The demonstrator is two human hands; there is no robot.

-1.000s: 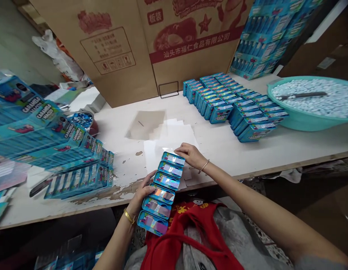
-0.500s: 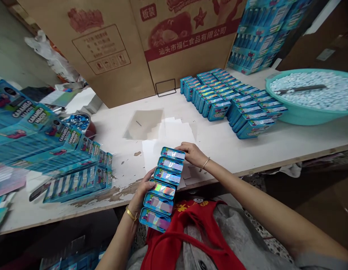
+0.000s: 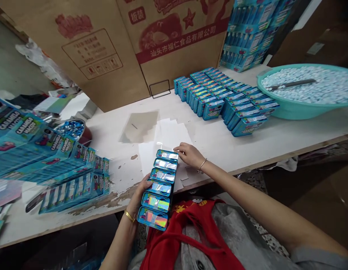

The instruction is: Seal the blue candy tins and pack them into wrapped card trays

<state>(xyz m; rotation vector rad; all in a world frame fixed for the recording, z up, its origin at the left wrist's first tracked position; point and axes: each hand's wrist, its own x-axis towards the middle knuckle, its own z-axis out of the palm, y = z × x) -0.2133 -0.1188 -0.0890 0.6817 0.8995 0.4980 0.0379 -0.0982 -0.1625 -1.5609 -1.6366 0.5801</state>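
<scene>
A row of several small blue tins (image 3: pixel 160 186), each with a shiny silvery strip on its top, lies slantwise above my lap. My left hand (image 3: pixel 138 198) is wrapped round the row's left side, its thumb on a middle tin. At the far end, the curled fingers of my right hand (image 3: pixel 191 155) touch the right corner of the last tin; whether they pinch anything is hidden. A small clear glint, perhaps film, shows just beyond that tin. Underneath the far end lie white paper sheets (image 3: pixel 174 132) on the table.
Rows of blue packs (image 3: pixel 213 108) stand near a brown carton (image 3: pixel 117 86). At right is a turquoise basin (image 3: pixel 300 110) of pale candies with a dark bar. Wrapped blue boxes (image 3: pixel 75 189) and a bowl (image 3: pixel 85 137) of shiny blue pieces are at left. A translucent sheet (image 3: pixel 140 126) lies mid-table.
The view has shifted slightly. The row of tins has tilted a little, and the glare on its strips has changed. My right fingers stay at the far tin; a clear glint now shows beyond it.
</scene>
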